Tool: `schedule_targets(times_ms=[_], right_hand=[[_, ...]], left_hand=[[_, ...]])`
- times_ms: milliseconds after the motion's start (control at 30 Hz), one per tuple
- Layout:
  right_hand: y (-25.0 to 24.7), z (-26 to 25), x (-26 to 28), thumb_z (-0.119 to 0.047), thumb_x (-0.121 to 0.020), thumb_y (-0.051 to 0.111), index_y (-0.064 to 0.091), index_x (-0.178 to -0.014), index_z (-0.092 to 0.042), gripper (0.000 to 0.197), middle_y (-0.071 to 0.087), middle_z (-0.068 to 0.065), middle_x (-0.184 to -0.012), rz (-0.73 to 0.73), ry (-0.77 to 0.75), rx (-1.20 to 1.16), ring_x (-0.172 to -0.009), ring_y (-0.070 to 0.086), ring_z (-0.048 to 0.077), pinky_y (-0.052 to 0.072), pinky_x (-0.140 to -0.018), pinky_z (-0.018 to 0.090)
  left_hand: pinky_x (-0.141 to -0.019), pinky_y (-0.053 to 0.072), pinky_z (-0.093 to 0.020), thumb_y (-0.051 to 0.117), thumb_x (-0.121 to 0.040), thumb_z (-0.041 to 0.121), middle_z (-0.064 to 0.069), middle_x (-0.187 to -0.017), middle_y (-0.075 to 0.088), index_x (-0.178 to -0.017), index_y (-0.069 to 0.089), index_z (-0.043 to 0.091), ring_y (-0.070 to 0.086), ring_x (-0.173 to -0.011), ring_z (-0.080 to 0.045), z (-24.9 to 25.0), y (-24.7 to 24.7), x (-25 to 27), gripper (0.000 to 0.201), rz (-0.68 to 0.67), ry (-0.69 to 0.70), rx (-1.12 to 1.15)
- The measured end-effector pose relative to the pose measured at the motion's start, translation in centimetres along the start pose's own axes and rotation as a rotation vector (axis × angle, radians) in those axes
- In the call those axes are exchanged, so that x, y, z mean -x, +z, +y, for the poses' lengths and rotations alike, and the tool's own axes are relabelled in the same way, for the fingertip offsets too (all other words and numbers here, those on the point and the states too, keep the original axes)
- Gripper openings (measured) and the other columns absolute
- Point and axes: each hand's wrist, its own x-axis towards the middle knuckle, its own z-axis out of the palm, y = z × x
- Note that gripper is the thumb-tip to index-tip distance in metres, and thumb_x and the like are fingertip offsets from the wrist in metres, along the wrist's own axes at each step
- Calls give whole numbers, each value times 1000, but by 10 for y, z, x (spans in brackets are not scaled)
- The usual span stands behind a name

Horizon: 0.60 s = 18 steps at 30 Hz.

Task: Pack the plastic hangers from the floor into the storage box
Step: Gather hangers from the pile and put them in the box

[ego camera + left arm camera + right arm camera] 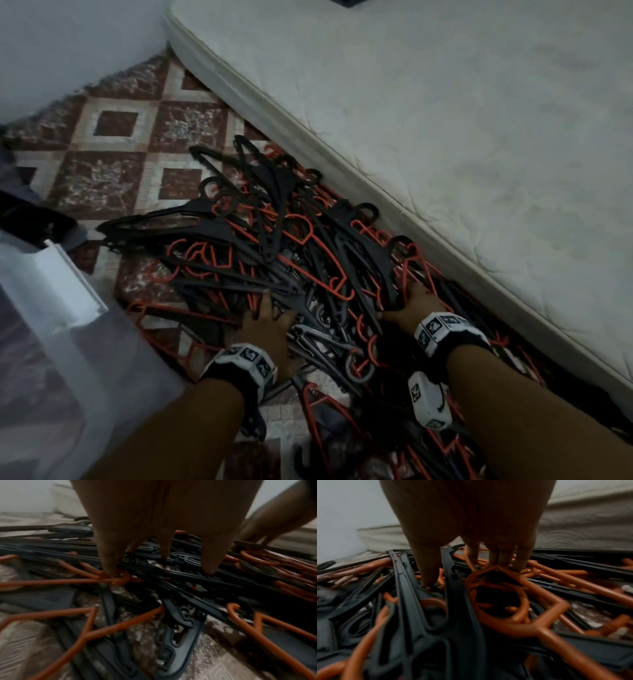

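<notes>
Digging spread, straight fingers into the tangled heap of black and orange plastic hangers [274, 246], the left hand [270, 325] and right hand [416, 301] hold nothing yet, seemingly gathering a bundle for the clear plastic storage box [51, 342].

I think I am in a bedroom at home, because I see a white mattress [445, 137] lying right on the floor, a red and cream patterned rug [130, 150] beside it, a plain pale wall [68, 44], and clothes hangers [274, 246] piled on the rug.
</notes>
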Motion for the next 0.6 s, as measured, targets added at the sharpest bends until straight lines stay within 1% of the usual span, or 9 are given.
schedule_targets(times_ms=[67,133,200,300,367,467,533,567,600], right_hand=[[2,3,-2,-48,-64,83,48,-129,-24,78,66,6,-117,30,-59,-54,-90,63,23,46,-79,26],[4,6,-1,-36,-69,81,52,-121,-25,61,68,4,-112,100,-116,-103,-81,58,19,42,-77,24],[8,7,1,-29,-70,78,51,-119,-30,56,68,1,-111,157,-161,-166,-86,61,20,43,-80,25],[11,1,2,-22,-73,76,42,-129,-37,67,68,-2,-113,128,-221,-230,-92,64,18,46,-86,26],[11,-4,1,-20,-76,76,36,-137,-39,76,68,0,-115,86,-236,-237,-96,66,19,48,-88,26],[11,-11,1,-20,-80,72,35,-143,-35,75,67,2,-122,131,-225,-228,-104,65,21,46,-89,23],[12,-16,2,-20,-82,70,36,-145,-31,73,65,2,-126,151,-239,-228,-109,63,22,40,-88,19],[14,-19,3,-23,-83,70,35,-146,-29,72,64,2,-127,129,-235,-223,-110,63,23,38,-87,19],[15,-21,4,-28,-84,70,36,-145,-28,71,64,3,-127,95,-222,-214,-110,63,24,38,-86,19]], left_hand=[[-107,34,-62,62,-72,69,5,-161,-18,-145,26,45,-4,-146,-46,5,15,2,85,28,88,-2],[-110,32,-60,58,-71,69,7,-162,-8,-138,38,42,-4,-147,-41,10,23,4,75,56,132,56],[-111,33,-53,58,-74,65,5,-159,10,-132,46,39,11,-145,-37,10,20,5,65,153,177,129],[-104,42,-42,63,-80,52,4,-145,34,-127,54,32,39,-129,-28,4,9,6,52,339,221,267],[-100,45,-41,63,-83,44,1,-139,41,-126,54,27,45,-124,-28,-2,2,7,47,451,141,319],[-98,46,-42,59,-83,48,-3,-139,40,-130,49,24,44,-120,-32,-12,-7,9,53,573,-87,187],[-100,44,-47,59,-79,52,-8,-146,33,-137,41,24,39,-125,-36,-17,-15,4,67,630,-193,162],[-103,41,-51,60,-77,55,-12,-152,26,-143,33,27,33,-132,-39,-20,-18,0,77,610,-246,184],[-107,37,-54,61,-75,59,-13,-158,14,-148,22,30,24,-138,-41,-23,-21,-5,88,539,-305,228]])
